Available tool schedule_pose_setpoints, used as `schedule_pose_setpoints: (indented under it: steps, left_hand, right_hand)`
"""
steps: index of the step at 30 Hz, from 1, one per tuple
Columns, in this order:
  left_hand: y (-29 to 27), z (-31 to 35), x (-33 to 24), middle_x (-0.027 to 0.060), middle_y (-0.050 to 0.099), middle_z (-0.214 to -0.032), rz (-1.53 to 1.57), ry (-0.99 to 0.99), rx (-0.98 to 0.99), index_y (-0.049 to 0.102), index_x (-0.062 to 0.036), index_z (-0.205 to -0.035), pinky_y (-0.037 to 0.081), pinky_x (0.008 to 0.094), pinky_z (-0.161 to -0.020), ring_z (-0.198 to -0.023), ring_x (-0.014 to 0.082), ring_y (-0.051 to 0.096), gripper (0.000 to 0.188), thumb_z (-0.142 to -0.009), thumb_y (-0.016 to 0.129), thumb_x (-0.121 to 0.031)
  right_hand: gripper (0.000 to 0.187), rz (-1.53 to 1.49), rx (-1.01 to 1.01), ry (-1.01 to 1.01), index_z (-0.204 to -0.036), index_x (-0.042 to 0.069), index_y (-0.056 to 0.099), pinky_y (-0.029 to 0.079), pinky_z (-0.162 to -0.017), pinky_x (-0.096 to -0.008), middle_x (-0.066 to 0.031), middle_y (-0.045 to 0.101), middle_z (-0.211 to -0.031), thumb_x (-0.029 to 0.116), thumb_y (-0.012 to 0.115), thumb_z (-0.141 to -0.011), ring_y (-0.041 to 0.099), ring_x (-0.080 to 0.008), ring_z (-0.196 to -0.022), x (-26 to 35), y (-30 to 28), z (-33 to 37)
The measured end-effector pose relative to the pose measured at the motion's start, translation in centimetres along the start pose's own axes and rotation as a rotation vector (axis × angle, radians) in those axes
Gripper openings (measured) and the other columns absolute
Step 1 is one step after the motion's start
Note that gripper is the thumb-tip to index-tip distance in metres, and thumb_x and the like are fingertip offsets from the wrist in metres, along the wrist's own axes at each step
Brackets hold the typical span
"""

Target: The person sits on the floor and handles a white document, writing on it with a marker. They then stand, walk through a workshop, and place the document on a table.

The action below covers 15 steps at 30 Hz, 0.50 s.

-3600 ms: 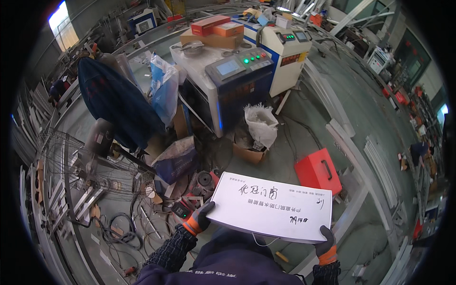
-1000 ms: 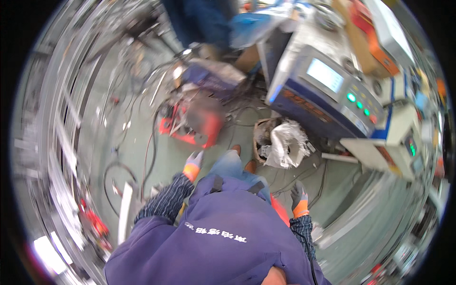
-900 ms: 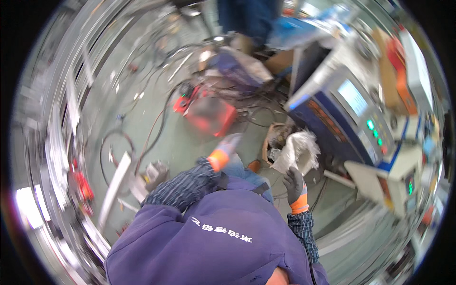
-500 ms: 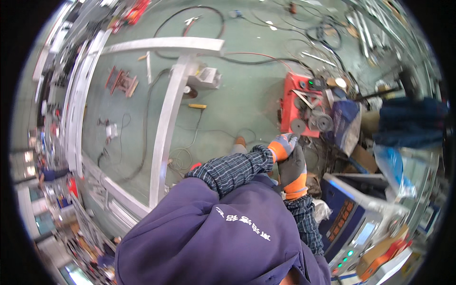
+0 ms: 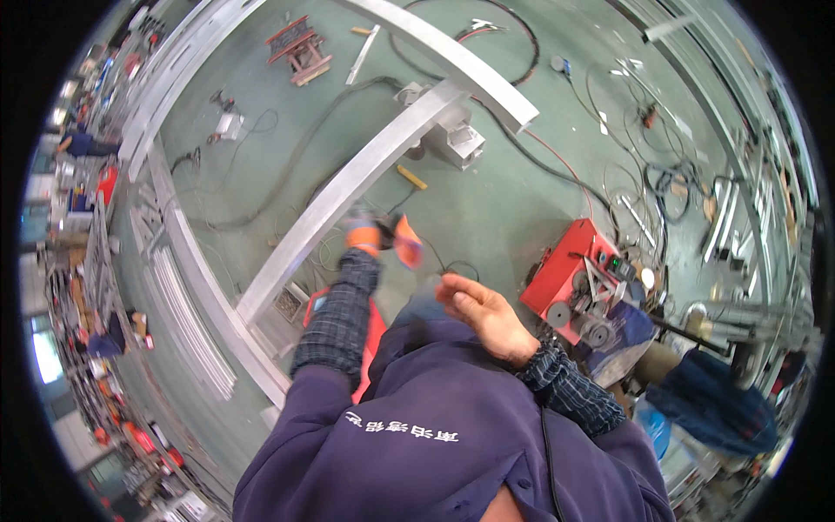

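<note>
My left hand (image 5: pixel 364 233), in an orange and grey work glove, is held out over the metal frame beam (image 5: pixel 365 170) and partly smeared by motion. From its fingers hangs a loose work glove (image 5: pixel 407 244) with an orange cuff and a dark part. Bare and without a glove, my right hand (image 5: pixel 487 320) is raised in front of my body. Its fingers are stretched out and slightly curved, with nothing in them.
A red machine (image 5: pixel 570 278) with round wheels stands on the floor to the right. Behind the beam lie a yellow-handled tool (image 5: pixel 411 177) and a grey metal box (image 5: pixel 454 142). Cables trail across the green floor. Dark blue cloth (image 5: pixel 718 404) hangs at the right.
The glove has come off my right hand and now hangs from my left hand. My left hand has swung left, away from the right. The view has turned leftward.
</note>
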<state>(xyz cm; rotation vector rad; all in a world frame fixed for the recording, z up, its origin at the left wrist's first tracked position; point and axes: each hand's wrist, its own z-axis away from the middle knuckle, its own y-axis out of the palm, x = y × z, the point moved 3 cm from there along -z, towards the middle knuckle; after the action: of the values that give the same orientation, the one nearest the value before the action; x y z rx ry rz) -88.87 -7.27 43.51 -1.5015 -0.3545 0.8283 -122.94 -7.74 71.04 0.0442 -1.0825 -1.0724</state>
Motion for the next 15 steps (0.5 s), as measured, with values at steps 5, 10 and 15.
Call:
schedule_pose_setpoints:
  steps: [5,10,15]
  left_hand:
    - [-10.1,2.7,8.2,0.0264,0.067,-0.092,0.487,-0.286,-0.136,0.067,0.0008,-0.103,0.049,0.0489,-0.073,-0.082,0.0436,0.064,0.043,-0.098,0.047,-0.037]
    - [-6.9,7.5,3.4,0.0215,0.069,-0.094,0.878,-0.754,0.144,0.064,-0.0009,-0.111,0.051,0.0412,-0.069,-0.083,0.0347,0.067,0.03,-0.097,0.05,-0.023]
    - [5.4,5.4,1.3,0.0178,0.069,-0.091,0.655,-0.561,0.218,0.064,-0.0026,-0.113,0.052,0.0397,-0.071,-0.085,0.0298,0.067,0.027,-0.096,0.052,-0.019]
  right_hand:
    - [0.034,0.252,-0.089,0.162,-0.129,-0.004,0.054,0.049,-0.09,-0.0314,-0.0102,0.062,-0.113,0.016,0.049,-0.101,0.059,-0.0162,-0.1,-0.7,-6.5,-9.7]
    - [0.044,0.826,-0.142,0.131,-0.127,-0.005,0.055,0.047,-0.094,-0.0356,-0.0198,0.066,-0.114,0.023,0.056,-0.092,0.063,-0.0281,-0.107,-0.4,-12.9,-24.8]
    - [0.054,1.172,-0.208,0.207,-0.128,-0.003,0.054,0.049,-0.093,-0.039,-0.0231,0.065,-0.114,0.03,0.062,-0.086,0.063,-0.0358,-0.107,-2.6,-19.8,-43.1]
